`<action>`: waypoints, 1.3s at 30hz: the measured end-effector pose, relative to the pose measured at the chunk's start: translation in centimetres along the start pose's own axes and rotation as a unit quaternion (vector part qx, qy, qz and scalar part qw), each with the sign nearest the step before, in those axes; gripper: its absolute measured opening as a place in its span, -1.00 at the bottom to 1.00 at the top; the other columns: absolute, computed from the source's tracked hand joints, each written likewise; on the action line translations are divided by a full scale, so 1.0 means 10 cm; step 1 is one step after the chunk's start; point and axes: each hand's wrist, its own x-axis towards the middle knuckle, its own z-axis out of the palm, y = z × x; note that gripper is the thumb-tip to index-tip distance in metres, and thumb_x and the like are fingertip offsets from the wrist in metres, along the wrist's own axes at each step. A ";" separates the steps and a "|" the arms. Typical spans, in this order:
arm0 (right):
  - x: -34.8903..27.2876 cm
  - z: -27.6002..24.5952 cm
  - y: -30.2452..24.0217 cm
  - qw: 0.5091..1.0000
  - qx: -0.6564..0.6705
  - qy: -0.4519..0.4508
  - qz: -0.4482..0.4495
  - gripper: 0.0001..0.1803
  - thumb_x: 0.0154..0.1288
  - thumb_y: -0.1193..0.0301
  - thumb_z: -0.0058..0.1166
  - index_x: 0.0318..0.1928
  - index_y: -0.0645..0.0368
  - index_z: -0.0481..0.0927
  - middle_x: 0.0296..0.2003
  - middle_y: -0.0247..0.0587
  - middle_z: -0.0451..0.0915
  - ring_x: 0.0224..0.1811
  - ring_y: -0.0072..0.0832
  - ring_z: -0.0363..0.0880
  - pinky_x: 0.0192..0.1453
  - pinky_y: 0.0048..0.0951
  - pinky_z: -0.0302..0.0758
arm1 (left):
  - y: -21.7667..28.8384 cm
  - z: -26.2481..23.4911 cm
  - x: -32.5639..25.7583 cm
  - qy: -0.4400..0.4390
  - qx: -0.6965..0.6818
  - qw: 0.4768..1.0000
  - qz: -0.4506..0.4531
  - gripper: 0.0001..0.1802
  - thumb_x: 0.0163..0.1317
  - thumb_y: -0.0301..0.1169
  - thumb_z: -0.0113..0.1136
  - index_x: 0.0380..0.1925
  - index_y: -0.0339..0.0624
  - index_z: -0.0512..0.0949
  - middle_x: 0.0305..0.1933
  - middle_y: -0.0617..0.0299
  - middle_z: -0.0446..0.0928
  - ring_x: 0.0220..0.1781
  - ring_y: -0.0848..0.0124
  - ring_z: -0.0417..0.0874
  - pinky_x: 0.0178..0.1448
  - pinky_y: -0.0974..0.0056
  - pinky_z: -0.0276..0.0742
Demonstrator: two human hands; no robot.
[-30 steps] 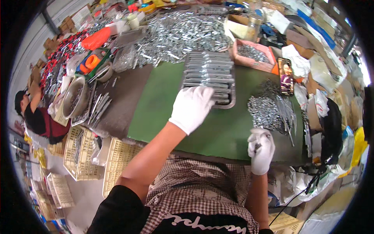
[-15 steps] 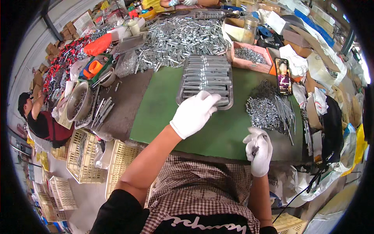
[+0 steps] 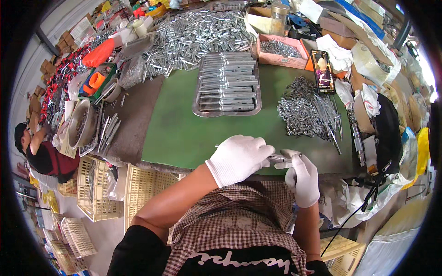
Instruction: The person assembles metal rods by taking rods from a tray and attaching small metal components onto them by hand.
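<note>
**Both gloved hands closed on one slim metal piece at the bench edge**

The left hand in a white glove is curled over a thin, bright metal part, and the right hand pinches the same part from the other end, fingers closed around it. It sits between the two hands, just over the near edge of the green mat. It looks stiff, light and smooth, likely slick through cotton gloves, so a grip near each end seems surest. Beyond the left hand lies a steel tray of stacked flat metal pieces; beyond the right hand, a heap of small silvery hardware and a phone.
</note>
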 end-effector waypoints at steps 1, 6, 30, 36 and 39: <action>0.01 -0.01 0.01 1.000 -0.026 0.008 0.006 -0.64 0.48 0.26 -0.07 -0.05 0.35 0.60 -0.52 -0.30 0.63 -0.67 -0.76 0.26 -0.58 -0.63 0.18 | 0.00 0.00 -0.02 0.017 -0.009 1.000 0.008 -0.64 0.14 -0.20 0.29 -0.06 -0.01 0.58 -0.45 0.25 0.43 -0.42 0.26 0.59 -0.31 0.16 0.54; 0.06 -0.08 0.13 0.995 -0.094 0.026 0.000 -0.80 0.42 0.39 0.00 -0.25 0.28 0.57 -0.52 -0.29 0.61 -0.66 -0.78 0.25 -0.58 -0.63 0.17 | 0.07 0.00 -0.06 0.008 -0.024 1.000 -0.009 -0.66 0.16 -0.29 0.26 -0.02 0.18 0.60 -0.49 0.27 0.41 -0.52 0.27 0.57 -0.43 0.19 0.51; 0.25 -0.29 0.09 0.879 -0.383 0.010 -0.283 -0.85 0.12 0.52 0.24 -0.27 0.21 0.58 -0.30 -0.05 0.64 -0.30 -0.14 0.65 -0.21 -0.23 0.54 | 0.32 0.33 -0.04 -0.001 0.085 0.990 -0.114 -0.81 0.17 -0.31 0.18 -0.19 0.22 0.58 -0.49 0.23 0.37 -0.67 0.34 0.54 -0.62 0.21 0.48; 0.22 -0.19 0.10 0.862 -0.424 -0.023 -0.277 -0.80 0.07 0.43 0.31 -0.29 0.19 0.59 -0.35 -0.08 0.60 -0.32 -0.09 0.60 -0.23 -0.21 0.53 | 0.32 0.31 -0.04 -0.008 0.081 0.989 -0.120 -0.80 0.17 -0.31 0.19 -0.17 0.22 0.58 -0.47 0.22 0.38 -0.63 0.31 0.57 -0.57 0.19 0.51; 0.19 -0.16 0.06 0.863 -0.430 -0.003 -0.264 -0.81 0.05 0.49 0.30 -0.28 0.24 0.63 -0.32 -0.07 0.61 -0.28 -0.21 0.63 -0.18 -0.30 0.53 | 0.31 0.31 -0.05 -0.008 0.075 0.990 -0.122 -0.81 0.17 -0.31 0.19 -0.19 0.21 0.58 -0.46 0.22 0.38 -0.63 0.30 0.57 -0.56 0.19 0.51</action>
